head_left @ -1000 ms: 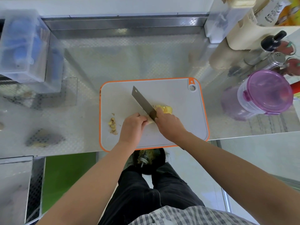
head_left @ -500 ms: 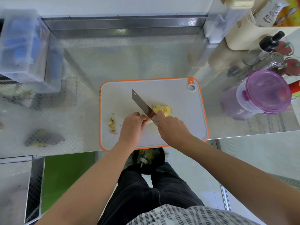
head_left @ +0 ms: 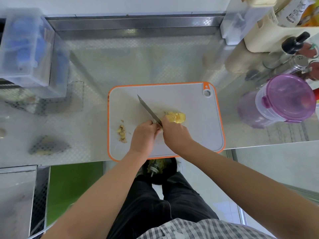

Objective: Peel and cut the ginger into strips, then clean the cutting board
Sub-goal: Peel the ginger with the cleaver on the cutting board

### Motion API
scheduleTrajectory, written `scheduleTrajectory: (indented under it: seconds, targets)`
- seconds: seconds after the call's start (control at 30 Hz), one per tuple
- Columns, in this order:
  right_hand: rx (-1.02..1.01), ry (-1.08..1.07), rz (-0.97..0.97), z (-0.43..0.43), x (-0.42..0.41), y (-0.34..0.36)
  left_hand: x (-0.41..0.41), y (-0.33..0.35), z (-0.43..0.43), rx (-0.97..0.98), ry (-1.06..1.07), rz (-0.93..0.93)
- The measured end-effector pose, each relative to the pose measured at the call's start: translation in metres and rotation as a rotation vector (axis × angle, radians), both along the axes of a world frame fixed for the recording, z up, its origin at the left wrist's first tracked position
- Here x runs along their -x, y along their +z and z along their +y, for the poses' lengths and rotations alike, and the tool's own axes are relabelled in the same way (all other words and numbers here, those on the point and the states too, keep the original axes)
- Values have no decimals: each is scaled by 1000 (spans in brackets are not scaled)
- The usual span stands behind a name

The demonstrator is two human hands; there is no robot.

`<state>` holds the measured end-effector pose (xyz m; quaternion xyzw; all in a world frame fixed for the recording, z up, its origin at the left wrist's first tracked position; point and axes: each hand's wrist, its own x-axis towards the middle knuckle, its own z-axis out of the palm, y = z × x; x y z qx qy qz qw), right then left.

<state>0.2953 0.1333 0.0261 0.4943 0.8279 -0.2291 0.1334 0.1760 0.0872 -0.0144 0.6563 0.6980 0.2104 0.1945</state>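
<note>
Head view: the board (head_left: 198, 109) lies on the desk (head_left: 155, 57), near its 6 o'clock edge. The right hand (head_left: 174, 133) grasps the knife (head_left: 148, 108) by its handle, with the blade pointing to 11 o'clock. The sliced ginger (head_left: 176, 117), a fanned yellow heap, lies at 1 o'clock of the right fingers (head_left: 166, 121), touching them, on the blade's right side. The left hand (head_left: 144, 133) sits just left of the blade, its fingers (head_left: 151, 125) curled under. Whether they pinch any ginger cannot be told. Peel (head_left: 122, 133) lies at 9 o'clock of the left hand, apart from it. A purple tub (head_left: 290, 97) stands at 3 o'clock, off the board.
</note>
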Motion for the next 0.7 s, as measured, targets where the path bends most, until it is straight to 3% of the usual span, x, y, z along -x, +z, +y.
scheduleTrajectory:
  seconds: [0.43,0.7]
  targets:
    - [6,-61,113,2,-22,6,1,0,-7,-4,44,-42]
    - [-54,41,-9,-11,-27,19,-2,4,-5,29,123,-64]
